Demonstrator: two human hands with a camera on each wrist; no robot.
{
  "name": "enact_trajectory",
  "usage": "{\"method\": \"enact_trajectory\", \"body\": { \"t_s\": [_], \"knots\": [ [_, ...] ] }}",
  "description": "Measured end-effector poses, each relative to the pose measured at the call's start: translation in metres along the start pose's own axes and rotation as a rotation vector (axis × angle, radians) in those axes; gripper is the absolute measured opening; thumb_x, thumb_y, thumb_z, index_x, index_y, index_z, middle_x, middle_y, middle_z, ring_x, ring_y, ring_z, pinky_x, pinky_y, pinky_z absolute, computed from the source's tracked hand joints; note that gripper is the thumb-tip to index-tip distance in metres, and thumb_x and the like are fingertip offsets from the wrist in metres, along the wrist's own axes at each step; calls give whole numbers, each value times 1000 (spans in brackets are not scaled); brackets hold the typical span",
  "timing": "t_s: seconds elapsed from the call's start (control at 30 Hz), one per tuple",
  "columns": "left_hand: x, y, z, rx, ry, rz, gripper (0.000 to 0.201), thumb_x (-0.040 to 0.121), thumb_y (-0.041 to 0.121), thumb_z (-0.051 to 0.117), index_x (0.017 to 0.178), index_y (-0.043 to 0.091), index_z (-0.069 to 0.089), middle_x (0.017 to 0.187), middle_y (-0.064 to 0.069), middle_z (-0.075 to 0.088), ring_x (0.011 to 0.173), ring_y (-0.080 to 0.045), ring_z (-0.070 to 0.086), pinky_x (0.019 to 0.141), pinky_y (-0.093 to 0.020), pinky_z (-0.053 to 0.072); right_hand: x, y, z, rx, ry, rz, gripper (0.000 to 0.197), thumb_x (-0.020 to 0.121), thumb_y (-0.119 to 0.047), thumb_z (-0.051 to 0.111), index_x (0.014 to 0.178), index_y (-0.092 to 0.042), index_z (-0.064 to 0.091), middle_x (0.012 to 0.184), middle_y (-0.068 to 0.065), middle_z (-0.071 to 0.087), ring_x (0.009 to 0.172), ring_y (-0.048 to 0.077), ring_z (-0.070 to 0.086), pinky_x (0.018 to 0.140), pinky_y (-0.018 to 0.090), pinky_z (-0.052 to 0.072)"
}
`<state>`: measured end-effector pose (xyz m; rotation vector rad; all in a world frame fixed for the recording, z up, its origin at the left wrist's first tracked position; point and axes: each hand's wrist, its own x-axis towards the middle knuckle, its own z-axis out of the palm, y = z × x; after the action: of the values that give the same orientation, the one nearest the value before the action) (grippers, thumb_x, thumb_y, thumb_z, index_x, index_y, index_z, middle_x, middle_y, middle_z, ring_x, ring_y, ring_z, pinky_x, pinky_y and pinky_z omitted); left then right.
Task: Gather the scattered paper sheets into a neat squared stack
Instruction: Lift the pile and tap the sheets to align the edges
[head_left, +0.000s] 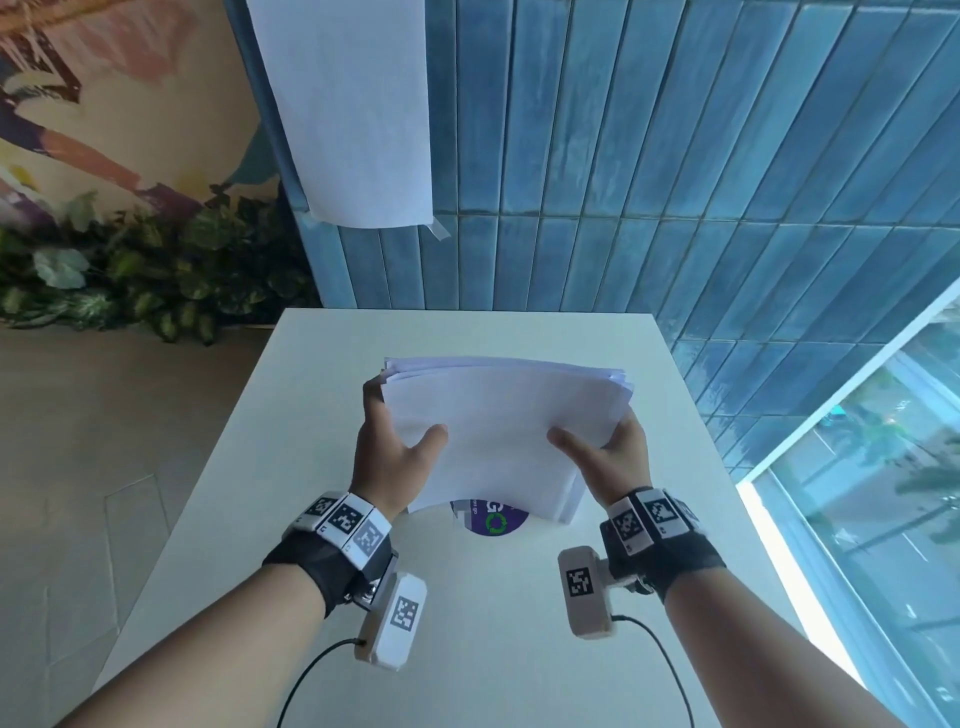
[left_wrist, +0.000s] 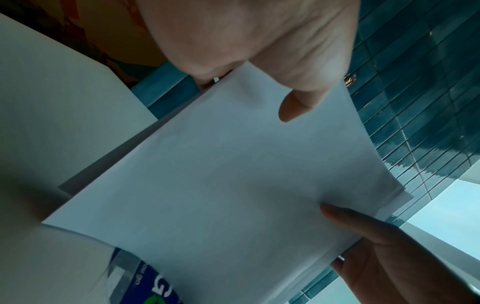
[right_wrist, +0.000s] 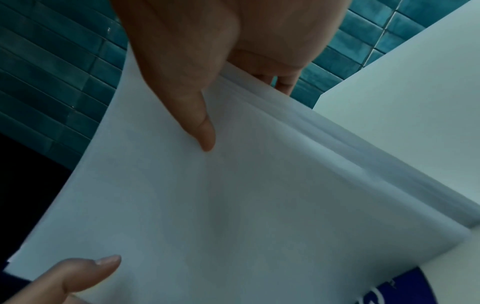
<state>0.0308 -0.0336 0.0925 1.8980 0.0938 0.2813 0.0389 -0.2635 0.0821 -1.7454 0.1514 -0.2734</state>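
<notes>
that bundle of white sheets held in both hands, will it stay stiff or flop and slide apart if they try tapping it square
Probably floppy: the paper stack already bows between the left hand and right hand. Sheets likely slip against each other, since the far edges are fanned and uneven. It looks light, as thumbs on top with fingers underneath seem enough to hold it above the table.

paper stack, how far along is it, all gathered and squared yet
Gathered: no loose sheets show on the white table; the paper stack is one bundle. In hand: the left hand and right hand grip its sides, thumbs on top. Left: the far edges are staggered, so it needs tapping square and laying down.
</notes>
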Motion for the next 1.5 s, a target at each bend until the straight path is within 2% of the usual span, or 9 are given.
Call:
{"method": "enact_trajectory", "body": {
  "t_s": [0.2,0.3,0.43,0.6,0.87,1.0,1.2,1.37,1.5],
  "knots": [
    [-2,1,11,-136,25,-35,46,67,15,64,103,36,46,99,14,63,87,2,62,79,-25,48,-1,-1,4,-7,-5,-31,32,69,-3,78,78,-28,60,77,-8,66,61,-9,62,56,9,48],
    [0,4,9,-152,125,-33,38,67,14,63,94,36,48,93,9,63,84,-9,62,81,-35,52,-1,-4,1,-24,-16,-39,41,67,-7,80,93,-27,57,90,-7,65,77,-6,63,68,19,51],
    [3,6,8,-174,124,54,63,66,8,65,120,27,37,114,8,51,99,-4,55,89,-20,45,-2,-4,-3,38,-17,-18,73,64,-7,80,121,-28,41,119,0,54,103,12,58,83,27,52],
    [-2,18,20,-185,87,31,39,71,21,68,103,32,50,102,8,63,98,-14,61,92,-35,49,-3,-12,8,-33,19,-49,36,74,1,70,82,-32,58,81,-6,66,70,3,63,67,28,46],
    [12,41,23,-313,283,-109,33,79,60,56,75,28,54,83,9,61,82,-14,57,79,-31,45,0,-36,7,311,120,31,35,71,-47,68,83,-14,64,82,1,64,80,17,61,78,32,47],
    [19,47,25,-354,329,-152,36,86,51,58,61,25,50,66,11,52,68,-9,49,70,-26,40,15,-45,11,271,265,42,53,81,-50,53,74,3,55,71,9,45,68,17,42,67,30,32],
    [26,39,23,-326,321,-181,21,78,38,59,64,25,68,75,10,68,90,-23,67,88,-46,52,20,-41,11,166,233,-15,41,92,-33,48,73,2,59,68,7,54,66,15,48,66,28,35],
    [30,32,21,-270,317,-30,27,93,38,53,82,15,62,85,12,66,88,-7,60,73,-5,42,15,-35,3,161,91,-44,39,81,-49,55,90,-12,62,83,-11,62,80,-4,56,76,17,40],
    [31,21,25,-189,283,-28,30,95,42,49,77,19,56,77,13,59,75,1,54,67,-4,38,7,-16,-7,22,-58,-15,48,61,-34,80,102,-19,59,92,-10,63,96,9,61,84,23,47]
  ]
}}
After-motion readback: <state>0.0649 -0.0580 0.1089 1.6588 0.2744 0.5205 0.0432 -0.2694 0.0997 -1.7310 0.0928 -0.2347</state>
